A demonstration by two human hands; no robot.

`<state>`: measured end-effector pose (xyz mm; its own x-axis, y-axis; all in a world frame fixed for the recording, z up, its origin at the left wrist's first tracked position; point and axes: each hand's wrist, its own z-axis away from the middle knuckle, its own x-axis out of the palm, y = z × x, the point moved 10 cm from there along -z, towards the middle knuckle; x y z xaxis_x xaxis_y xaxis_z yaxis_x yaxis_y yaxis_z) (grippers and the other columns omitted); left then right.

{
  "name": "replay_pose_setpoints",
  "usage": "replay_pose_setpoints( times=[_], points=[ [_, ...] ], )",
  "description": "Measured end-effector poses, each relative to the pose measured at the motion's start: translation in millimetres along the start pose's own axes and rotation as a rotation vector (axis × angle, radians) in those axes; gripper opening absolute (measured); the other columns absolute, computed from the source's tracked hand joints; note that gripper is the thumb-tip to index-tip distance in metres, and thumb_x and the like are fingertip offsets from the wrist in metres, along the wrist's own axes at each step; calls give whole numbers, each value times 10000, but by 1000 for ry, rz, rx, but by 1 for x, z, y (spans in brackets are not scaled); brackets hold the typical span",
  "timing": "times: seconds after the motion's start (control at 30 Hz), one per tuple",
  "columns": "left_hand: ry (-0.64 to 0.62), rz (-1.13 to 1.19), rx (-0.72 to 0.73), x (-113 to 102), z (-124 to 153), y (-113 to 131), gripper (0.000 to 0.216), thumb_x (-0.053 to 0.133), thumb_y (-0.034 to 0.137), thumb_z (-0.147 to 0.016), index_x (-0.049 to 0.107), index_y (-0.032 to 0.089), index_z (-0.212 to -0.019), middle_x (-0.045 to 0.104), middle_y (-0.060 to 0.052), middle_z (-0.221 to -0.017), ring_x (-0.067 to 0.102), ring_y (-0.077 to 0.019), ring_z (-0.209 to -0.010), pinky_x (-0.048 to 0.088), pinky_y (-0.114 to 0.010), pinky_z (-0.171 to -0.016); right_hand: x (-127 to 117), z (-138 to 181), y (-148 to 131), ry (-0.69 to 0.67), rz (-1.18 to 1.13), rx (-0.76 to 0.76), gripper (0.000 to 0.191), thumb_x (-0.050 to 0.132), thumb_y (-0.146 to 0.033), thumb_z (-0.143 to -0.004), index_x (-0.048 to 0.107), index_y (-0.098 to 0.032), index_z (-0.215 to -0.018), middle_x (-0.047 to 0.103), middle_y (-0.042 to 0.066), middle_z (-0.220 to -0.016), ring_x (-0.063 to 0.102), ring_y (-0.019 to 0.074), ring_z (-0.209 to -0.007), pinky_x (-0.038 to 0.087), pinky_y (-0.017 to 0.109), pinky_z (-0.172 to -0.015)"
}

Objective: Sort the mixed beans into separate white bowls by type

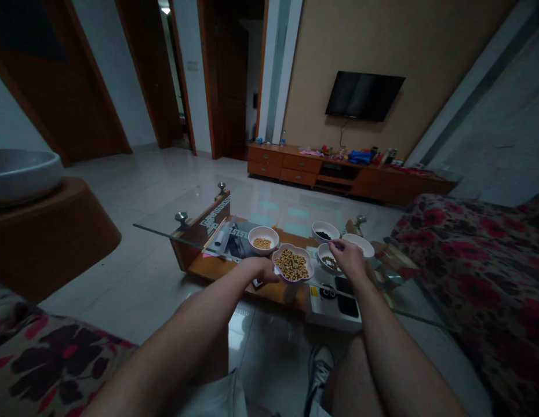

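On the glass table a scalloped dish (292, 263) holds mixed yellow and darker beans. My left hand (264, 269) grips its left rim, with the fingers partly hidden at the edge. Over a white bowl (320, 260) with some greenish beans in it, my right hand (348, 256) is closed in a pinch. Whatever lies between those fingertips is too small to make out. Behind that bowl stands another white bowl (325, 226) with black beans. A round bowl (263, 238) of yellow beans sits left of the dish. To the right is a white bowl (359, 245), partly behind my right hand.
The glass tabletop's edge (165, 234) juts out at the left. Under the glass, a white box (332, 313) and printed papers (237, 234) lie on the wooden shelf. Flowered sofas (465, 255) flank both sides. A low TV cabinet (302, 165) stands along the far wall.
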<state>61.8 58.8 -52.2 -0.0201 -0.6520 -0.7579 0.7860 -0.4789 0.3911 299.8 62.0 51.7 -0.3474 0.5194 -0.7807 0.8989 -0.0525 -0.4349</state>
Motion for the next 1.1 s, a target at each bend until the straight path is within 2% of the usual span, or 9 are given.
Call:
replay_pose_setpoints(
  times=[0.2, 0.43, 0.57, 0.7, 0.8, 0.97, 1.1],
  points=[
    [-46, -1, -22, 6, -2, -3, 363, 511, 395, -759, 655, 151, -986, 672, -64, -769, 569, -151, -547, 475, -246, -528, 4, -5, 21, 103, 130, 182, 337, 473, -380, -819, 725, -200, -951, 713, 114, -881, 619, 220, -783, 405, 292, -697],
    [-98, 38, -5, 13, -10, -7, 379, 471, 404, -785, 660, 148, -991, 671, -69, -727, 576, -158, -520, 477, -258, -507, 11, -7, 28, 80, 150, 294, 368, 445, -388, -848, 697, -196, -1035, 696, 142, -918, 610, 246, -804, 402, 316, -683],
    [-96, 34, -1, 13, -10, -8, 399, 486, 399, -773, 656, 131, -1014, 678, -81, -740, 579, -165, -516, 478, -268, -501, 8, -7, 24, 80, 128, 239, 361, 447, -397, -846, 694, -200, -1020, 701, 132, -921, 620, 256, -816, 412, 324, -695],
    [-93, 30, -24, 11, -8, -8, 409, 523, 404, -753, 651, 135, -1034, 686, -84, -796, 585, -166, -549, 477, -260, -497, 3, -6, 7, 57, 49, 106, 336, 478, -394, -826, 703, -191, -970, 708, 114, -906, 630, 235, -817, 425, 311, -729],
    [-64, 33, -9, 7, -4, -2, 376, 534, 371, -756, 647, 160, -1045, 687, -66, -821, 591, -160, -577, 477, -248, -508, 6, 0, -15, -46, -41, -14, 320, 497, -396, -811, 711, -188, -928, 714, 92, -892, 633, 215, -802, 435, 293, -724],
    [-14, 26, 37, -1, 4, 9, 309, 540, 299, -762, 657, 164, -1014, 684, -43, -766, 613, -166, -638, 491, -240, -580, 35, 24, -59, -367, -87, -244, 264, 516, -347, -798, 716, -193, -876, 718, 58, -862, 634, 185, -788, 432, 265, -707],
    [1, 6, 80, -5, 6, 15, 294, 539, 267, -772, 651, 174, -1027, 683, -36, -767, 616, -163, -651, 493, -236, -600, 54, 37, -67, -531, -15, -284, 242, 523, -289, -783, 724, -177, -859, 717, 64, -810, 628, 176, -741, 414, 253, -656]
  ],
)
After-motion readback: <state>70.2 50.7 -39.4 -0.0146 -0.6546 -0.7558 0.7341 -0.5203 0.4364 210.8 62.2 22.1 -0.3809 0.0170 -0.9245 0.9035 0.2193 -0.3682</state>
